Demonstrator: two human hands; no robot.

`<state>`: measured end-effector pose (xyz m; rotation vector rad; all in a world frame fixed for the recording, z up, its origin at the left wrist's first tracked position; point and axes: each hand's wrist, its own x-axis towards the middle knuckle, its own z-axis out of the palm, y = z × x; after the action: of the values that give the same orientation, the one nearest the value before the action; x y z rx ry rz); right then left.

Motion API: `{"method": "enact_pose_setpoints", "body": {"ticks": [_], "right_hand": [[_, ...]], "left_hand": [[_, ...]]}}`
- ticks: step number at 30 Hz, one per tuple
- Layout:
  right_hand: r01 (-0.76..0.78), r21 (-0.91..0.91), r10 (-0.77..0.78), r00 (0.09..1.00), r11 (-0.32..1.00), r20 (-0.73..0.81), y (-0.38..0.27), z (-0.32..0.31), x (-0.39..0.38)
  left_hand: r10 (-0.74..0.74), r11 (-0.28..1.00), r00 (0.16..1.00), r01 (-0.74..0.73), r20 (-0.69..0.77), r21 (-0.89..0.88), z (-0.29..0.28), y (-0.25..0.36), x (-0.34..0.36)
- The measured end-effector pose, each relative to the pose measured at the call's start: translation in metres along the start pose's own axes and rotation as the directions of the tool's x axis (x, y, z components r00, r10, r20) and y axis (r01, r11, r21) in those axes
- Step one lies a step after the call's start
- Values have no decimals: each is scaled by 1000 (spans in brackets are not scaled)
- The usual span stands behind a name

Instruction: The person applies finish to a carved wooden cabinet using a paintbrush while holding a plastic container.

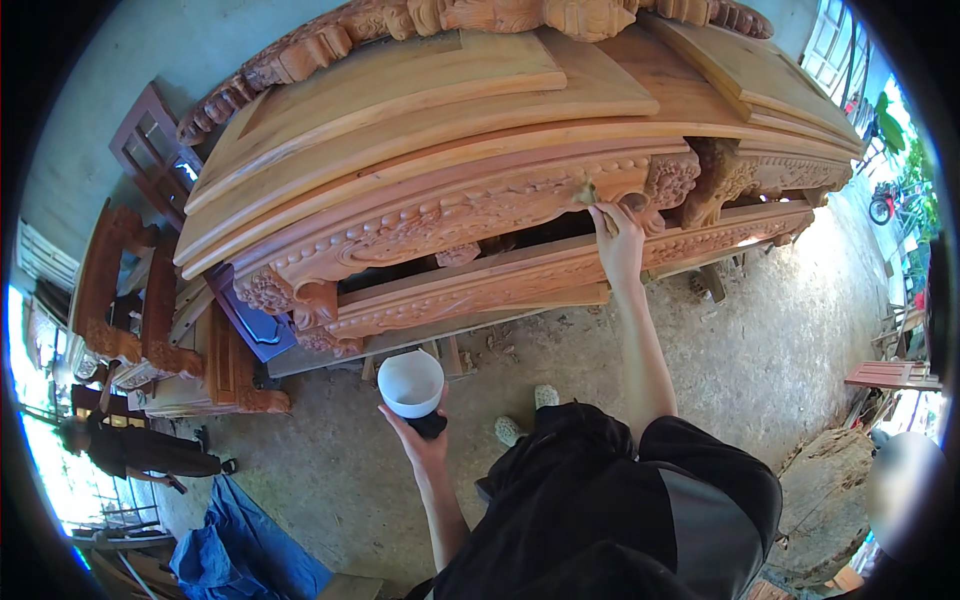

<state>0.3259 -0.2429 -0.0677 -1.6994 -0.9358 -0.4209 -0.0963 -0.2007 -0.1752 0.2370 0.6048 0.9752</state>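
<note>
In my right hand [618, 232] a small brush [592, 195] is gripped, its pale tip against the carved band [480, 205] of a large wooden piece of furniture, near the band's right end. My left hand [425, 435] holds a white bowl [408, 378] at waist height in front of the furniture, with something black [430, 426] under it. What the bowl contains is too unclear to tell. Flat wooden boards [390, 100] lie on top of the furniture, behind a curved carved piece [400, 20].
Another person [130, 445] stands at the left by stacked carved frames [160, 340]. A blue panel [240, 310] leans beside the furniture. A blue tarp [240, 545] lies at lower left on the concrete floor [750, 340]. A log slab [820, 500] and a red board [890, 375] are at right.
</note>
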Motion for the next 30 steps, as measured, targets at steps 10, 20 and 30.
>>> {"method": "enact_pose_setpoints", "body": {"ticks": [10, 20, 30], "right_hand": [[15, 61, -30, 965, 998, 259, 25, -20, 10], [93, 193, -159, 918, 977, 363, 79, -58, 37], [107, 162, -158, 924, 981, 349, 120, -97, 67]], "left_hand": [[20, 997, 999, -18, -31, 75, 39, -52, 5], [35, 994, 999, -33, -24, 104, 119, -187, 15], [-65, 995, 997, 68, -41, 72, 170, -284, -1]]}}
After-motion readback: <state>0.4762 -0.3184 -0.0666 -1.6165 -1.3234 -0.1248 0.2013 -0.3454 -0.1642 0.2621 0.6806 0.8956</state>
